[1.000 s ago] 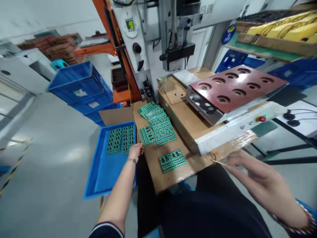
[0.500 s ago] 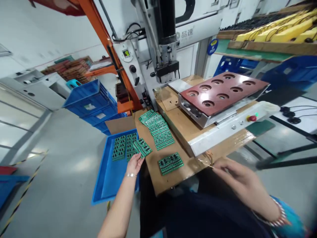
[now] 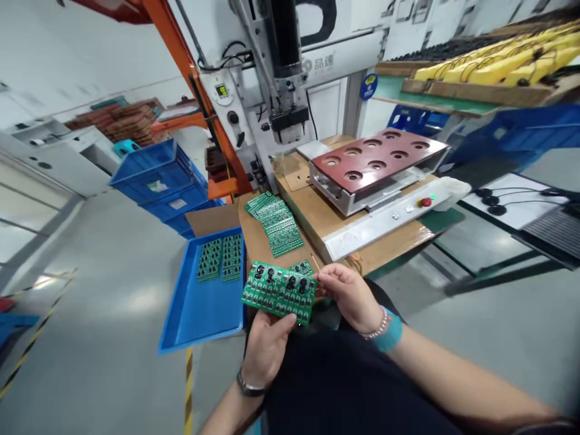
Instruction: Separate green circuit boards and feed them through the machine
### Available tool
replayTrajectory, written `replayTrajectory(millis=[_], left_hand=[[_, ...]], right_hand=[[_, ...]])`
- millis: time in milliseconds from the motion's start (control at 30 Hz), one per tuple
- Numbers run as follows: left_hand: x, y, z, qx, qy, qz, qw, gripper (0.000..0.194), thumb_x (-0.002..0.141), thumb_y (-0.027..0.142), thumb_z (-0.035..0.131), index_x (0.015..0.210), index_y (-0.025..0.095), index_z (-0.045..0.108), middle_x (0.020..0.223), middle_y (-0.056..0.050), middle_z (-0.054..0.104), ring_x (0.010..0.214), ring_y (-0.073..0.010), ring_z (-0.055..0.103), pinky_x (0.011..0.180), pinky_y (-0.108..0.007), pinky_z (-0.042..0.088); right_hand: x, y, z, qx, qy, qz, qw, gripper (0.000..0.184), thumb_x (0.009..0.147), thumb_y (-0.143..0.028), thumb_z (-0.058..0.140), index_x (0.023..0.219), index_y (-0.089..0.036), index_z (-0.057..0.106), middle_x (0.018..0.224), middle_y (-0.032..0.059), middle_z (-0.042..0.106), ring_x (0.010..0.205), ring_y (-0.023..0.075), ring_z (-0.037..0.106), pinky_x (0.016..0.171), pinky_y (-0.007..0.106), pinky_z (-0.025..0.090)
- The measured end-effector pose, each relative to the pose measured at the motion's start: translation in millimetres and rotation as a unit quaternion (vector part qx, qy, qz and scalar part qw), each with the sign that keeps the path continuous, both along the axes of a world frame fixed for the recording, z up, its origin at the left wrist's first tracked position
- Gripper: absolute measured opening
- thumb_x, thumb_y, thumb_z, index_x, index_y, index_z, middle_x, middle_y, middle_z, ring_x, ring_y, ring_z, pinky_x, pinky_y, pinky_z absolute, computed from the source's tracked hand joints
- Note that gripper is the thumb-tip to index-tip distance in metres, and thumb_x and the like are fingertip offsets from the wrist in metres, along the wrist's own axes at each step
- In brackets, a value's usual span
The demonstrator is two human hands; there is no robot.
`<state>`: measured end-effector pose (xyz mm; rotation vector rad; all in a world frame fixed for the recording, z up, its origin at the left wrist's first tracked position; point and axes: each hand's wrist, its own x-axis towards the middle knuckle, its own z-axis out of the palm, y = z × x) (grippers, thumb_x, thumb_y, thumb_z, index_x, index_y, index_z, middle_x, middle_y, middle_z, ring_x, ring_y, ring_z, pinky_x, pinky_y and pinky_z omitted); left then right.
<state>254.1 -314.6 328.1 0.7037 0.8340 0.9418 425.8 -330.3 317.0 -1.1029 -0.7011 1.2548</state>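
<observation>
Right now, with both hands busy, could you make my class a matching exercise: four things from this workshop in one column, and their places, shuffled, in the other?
Things
1. Nearest circuit board
2. Thin stick
3. Blue tray
4. Red-brown plate

Places
A. Beside the bench, with boards inside
B. On a metal frame
C. In the left hand
D. Between the fingers of the right hand

Pairs: 1-C, 2-D, 3-A, 4-B
</observation>
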Motion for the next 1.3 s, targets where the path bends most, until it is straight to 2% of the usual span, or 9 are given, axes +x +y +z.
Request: replayTrajectory(millis=[233, 367, 500, 733, 867, 933, 1033, 1100, 1300], left_hand=[[11.1, -15.6, 6.7, 0.010, 0.002, -0.027, 1.000, 0.046, 0.061, 0.009, 0.079, 0.104, 0.023, 0.067, 0.096, -0.003, 0.074, 0.093, -0.0217, 0.066, 0.083, -0.031, 0.051], [0.0, -13.2, 12.7, 0.003, 0.013, -0.008, 1.000, 0.029, 0.064, 0.017, 0.079, 0.091, 0.021, 0.068, 0.089, -0.001, 0.074, 0.082, -0.0182, 0.067, 0.070, -0.027, 0.055], [-16.8, -3.5, 21.9, -0.015, 0.026, 0.026, 0.999, 0.029, 0.072, 0.023, 0.073, 0.100, 0.020, 0.066, 0.092, -0.002, 0.073, 0.076, -0.0164, 0.067, 0.063, -0.026, 0.057], [-21.0, -9.4, 33.9, -0.035, 0.038, -0.051, 0.997, 0.029, 0.070, 0.012, 0.073, 0.097, 0.018, 0.068, 0.090, -0.004, 0.072, 0.077, -0.0178, 0.067, 0.062, -0.028, 0.059], [-16.8, -18.1, 40.1, -0.034, 0.014, -0.035, 0.999, 0.026, 0.067, 0.011, 0.075, 0.090, 0.021, 0.071, 0.091, -0.002, 0.073, 0.080, -0.0171, 0.066, 0.065, -0.028, 0.059], [-14.5, -21.9, 43.7, -0.038, 0.006, -0.033, 0.999, 0.026, 0.065, 0.012, 0.077, 0.088, 0.022, 0.072, 0.088, -0.002, 0.074, 0.077, -0.0168, 0.067, 0.064, -0.028, 0.060], [-10.3, -26.9, 48.6, -0.046, 0.011, -0.030, 0.998, 0.028, 0.060, 0.014, 0.081, 0.085, 0.023, 0.073, 0.083, -0.001, 0.074, 0.073, -0.0167, 0.066, 0.060, -0.029, 0.060], [-7.5, -29.5, 51.2, -0.053, 0.026, -0.027, 0.998, 0.030, 0.058, 0.014, 0.083, 0.084, 0.022, 0.073, 0.082, -0.001, 0.074, 0.072, -0.0171, 0.066, 0.059, -0.030, 0.060], [-4.5, -33.3, 57.2, -0.043, 0.041, -0.066, 0.996, 0.027, 0.060, 0.016, 0.082, 0.085, 0.022, 0.074, 0.081, -0.003, 0.074, 0.073, -0.0166, 0.065, 0.058, -0.028, 0.060]], right_hand=[[10.4, -18.3, 5.1, 0.016, -0.025, 0.018, 0.999, 0.024, 0.088, -0.036, 0.055, 0.094, -0.013, 0.057, 0.083, -0.0008, 0.059, 0.069, 0.0081, 0.057, 0.064, 0.026, 0.051], [21.0, -22.6, 11.8, 0.025, -0.045, 0.009, 0.999, 0.022, 0.087, -0.036, 0.056, 0.089, -0.013, 0.057, 0.077, -0.0024, 0.058, 0.066, 0.0073, 0.056, 0.063, 0.024, 0.050], [33.2, -28.1, 19.7, 0.026, -0.084, 0.005, 0.996, 0.025, 0.085, -0.039, 0.058, 0.084, -0.014, 0.057, 0.070, -0.0033, 0.058, 0.062, 0.0074, 0.056, 0.061, 0.024, 0.050], [57.7, -29.8, 39.9, 0.050, -0.216, -0.036, 0.975, 0.027, 0.077, -0.044, 0.064, 0.079, -0.017, 0.063, 0.071, 0.0018, 0.065, 0.065, 0.0134, 0.060, 0.062, 0.027, 0.049], [71.4, -42.5, 71.1, 0.101, -0.331, -0.104, 0.933, 0.011, 0.076, -0.031, 0.067, 0.077, -0.020, 0.067, 0.077, 0.0014, 0.065, 0.074, 0.0137, 0.058, 0.071, 0.028, 0.045], [69.7, -52.3, 85.7, 0.141, -0.395, -0.099, 0.902, 0.004, 0.076, -0.021, 0.066, 0.079, -0.022, 0.068, 0.075, 0.0015, 0.063, 0.073, 0.0137, 0.055, 0.069, 0.028, 0.044], [56.0, -63.0, 97.2, 0.261, -0.544, -0.065, 0.795, 0.022, 0.079, -0.007, 0.056, 0.095, -0.019, 0.065, 0.079, 0.0044, 0.060, 0.075, 0.0141, 0.051, 0.067, 0.030, 0.043], [44.3, -65.2, 98.3, 0.300, -0.589, -0.041, 0.749, 0.025, 0.078, -0.002, 0.055, 0.098, -0.015, 0.063, 0.083, 0.0070, 0.059, 0.078, 0.0153, 0.049, 0.068, 0.031, 0.043], [26.4, -59.6, 96.4, 0.310, -0.638, -0.023, 0.704, 0.019, 0.079, -0.002, 0.053, 0.091, -0.012, 0.062, 0.079, 0.0065, 0.057, 0.082, 0.0167, 0.046, 0.071, 0.032, 0.044]])
